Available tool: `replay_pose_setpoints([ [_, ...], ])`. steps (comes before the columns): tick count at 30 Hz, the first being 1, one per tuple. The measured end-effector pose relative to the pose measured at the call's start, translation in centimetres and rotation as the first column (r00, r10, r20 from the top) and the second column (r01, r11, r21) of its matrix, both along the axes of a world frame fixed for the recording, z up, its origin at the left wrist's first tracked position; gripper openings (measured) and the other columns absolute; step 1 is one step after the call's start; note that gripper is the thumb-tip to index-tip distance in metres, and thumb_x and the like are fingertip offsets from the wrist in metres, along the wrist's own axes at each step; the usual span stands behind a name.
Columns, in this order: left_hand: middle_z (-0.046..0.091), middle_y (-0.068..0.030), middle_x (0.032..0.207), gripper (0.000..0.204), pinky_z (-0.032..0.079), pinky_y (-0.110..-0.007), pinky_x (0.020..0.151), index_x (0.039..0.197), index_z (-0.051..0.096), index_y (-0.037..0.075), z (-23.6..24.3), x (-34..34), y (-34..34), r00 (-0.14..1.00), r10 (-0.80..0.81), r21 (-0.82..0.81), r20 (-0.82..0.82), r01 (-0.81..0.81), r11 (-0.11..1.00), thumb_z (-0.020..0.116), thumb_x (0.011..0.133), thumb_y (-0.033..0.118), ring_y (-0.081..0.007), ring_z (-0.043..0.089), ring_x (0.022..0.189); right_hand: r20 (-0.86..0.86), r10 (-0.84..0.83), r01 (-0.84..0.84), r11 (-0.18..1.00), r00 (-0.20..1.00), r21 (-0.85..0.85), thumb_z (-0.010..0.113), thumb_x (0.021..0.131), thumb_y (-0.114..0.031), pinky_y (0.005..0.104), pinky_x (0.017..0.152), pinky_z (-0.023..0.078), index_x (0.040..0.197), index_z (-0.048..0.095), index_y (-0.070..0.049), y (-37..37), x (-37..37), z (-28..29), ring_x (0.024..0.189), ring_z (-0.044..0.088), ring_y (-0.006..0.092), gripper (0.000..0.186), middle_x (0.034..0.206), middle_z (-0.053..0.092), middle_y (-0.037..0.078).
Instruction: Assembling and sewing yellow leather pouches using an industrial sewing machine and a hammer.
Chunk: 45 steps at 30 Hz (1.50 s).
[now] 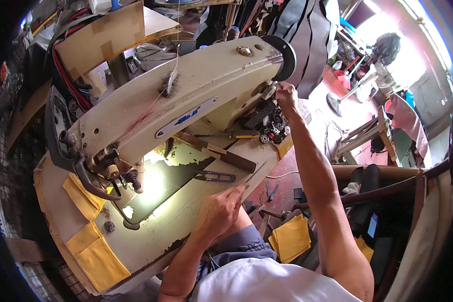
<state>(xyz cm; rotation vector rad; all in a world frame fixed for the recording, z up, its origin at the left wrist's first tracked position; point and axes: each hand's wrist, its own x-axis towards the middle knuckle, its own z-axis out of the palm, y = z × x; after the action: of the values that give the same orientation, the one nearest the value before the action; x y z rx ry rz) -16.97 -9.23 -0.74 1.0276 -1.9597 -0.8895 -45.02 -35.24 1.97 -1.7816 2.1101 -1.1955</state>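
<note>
A cream industrial sewing machine [186, 95] with a black handwheel [284, 53] spans the worktable [100, 256]. My right hand [287, 98] reaches up below the handwheel, fingers closed at a small fitting whose exact shape I cannot make out, beside a pile of bobbins [277, 128]. My left hand [221, 209] is at the table's front edge, blurred, its fingers bent; whether they grip anything is unclear. Near it lie purple thread snips [219, 177], with a screwdriver [241, 135] farther back. Yellow fabric pieces [98, 251] rest along the left.
More yellow pieces [289, 239] sit low beside my lap. Cardboard [98, 38] stands behind the machine, with dark hanging material [307, 35] to its right. A wooden frame [367, 141], dark rolls [365, 186] and a white cord [282, 176] occupy the right side.
</note>
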Motion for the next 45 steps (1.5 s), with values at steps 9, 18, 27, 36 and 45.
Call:
replay_pose_setpoints([
  [9, 0.065, -0.0155, 0.087, 0.032, 0.053, -0.042, 0.063, 0.118, 0.062, 0.004, 0.1, -0.3, 0.0, 0.994, -0.11, -0.106, -0.008, 0.109, 0.988, 0.057, 0.086, 0.0, -0.0354, 0.064, 0.073, 0.124, 0.217, -0.232, 0.965, 0.968, 0.125, 0.051, 0.1, -0.029, 0.0329, 0.097, 0.046, 0.119, 0.065, -0.001, 0.2, -3.0, -1.0, 0.11, 0.063, 0.025, 0.037, 0.116, 0.068, 0.016],
  [18, 0.066, -0.0129, 0.087, 0.04, 0.053, -0.04, 0.064, 0.12, 0.062, 0.004, 1.4, -0.3, -0.4, 0.989, -0.141, -0.036, 0.041, 0.143, 0.989, 0.062, 0.081, -0.005, -0.0317, 0.065, 0.073, 0.594, 0.59, -0.804, 0.568, 0.548, 0.177, 0.074, 0.086, -0.026, 0.0362, 0.107, 0.04, 0.145, 0.041, -0.006, -1.8, -9.4, -0.2, 0.126, 0.05, 0.0215, 0.071, 0.142, 0.05, 0.012],
  [27, 0.062, -0.0081, 0.083, 0.043, 0.053, -0.036, 0.06, 0.123, 0.059, 0.003, 6.2, -6.5, 0.3, 0.965, -0.192, -0.232, 0.179, 0.231, 0.945, 0.061, 0.08, 0.004, -0.0247, 0.063, 0.067, -0.245, 0.505, -0.555, 0.8, 0.828, -0.226, 0.078, 0.075, -0.007, 0.0364, 0.084, 0.051, 0.107, 0.072, -0.008, 2.4, -4.2, -1.5, 0.1, 0.062, 0.0273, 0.032, 0.104, 0.063, 0.01],
  [36, 0.06, -0.0111, 0.115, 0.034, 0.028, -0.059, 0.109, 0.119, 0.064, 0.007, 7.3, -4.6, 2.3, 0.841, 0.392, -0.661, 0.372, -0.056, 0.748, 0.062, 0.087, 0.015, -0.0317, 0.055, 0.12, 0.755, 0.033, 0.357, 0.867, 0.655, -0.347, 0.055, 0.1, -0.018, 0.0233, 0.064, 0.048, 0.096, 0.071, -0.003, 6.1, -5.7, -6.0, 0.067, 0.057, 0.008, 0.022, 0.078, 0.066, 0.001],
  [45, 0.059, -0.0159, 0.106, 0.038, 0.049, -0.036, 0.076, 0.122, 0.055, -0.002, 1.1, 15.0, 4.1, 0.585, 0.799, -0.264, 0.14, -0.756, 0.599, 0.061, 0.084, 0.0, -0.0252, 0.059, 0.087, 0.835, 0.208, 0.383, 0.814, 0.51, -0.437, 0.052, 0.103, -0.026, 0.0273, 0.067, 0.047, 0.088, 0.06, -0.003, 7.0, -8.0, -9.7, 0.069, 0.053, 0.0132, 0.029, 0.075, 0.056, 0.003],
])
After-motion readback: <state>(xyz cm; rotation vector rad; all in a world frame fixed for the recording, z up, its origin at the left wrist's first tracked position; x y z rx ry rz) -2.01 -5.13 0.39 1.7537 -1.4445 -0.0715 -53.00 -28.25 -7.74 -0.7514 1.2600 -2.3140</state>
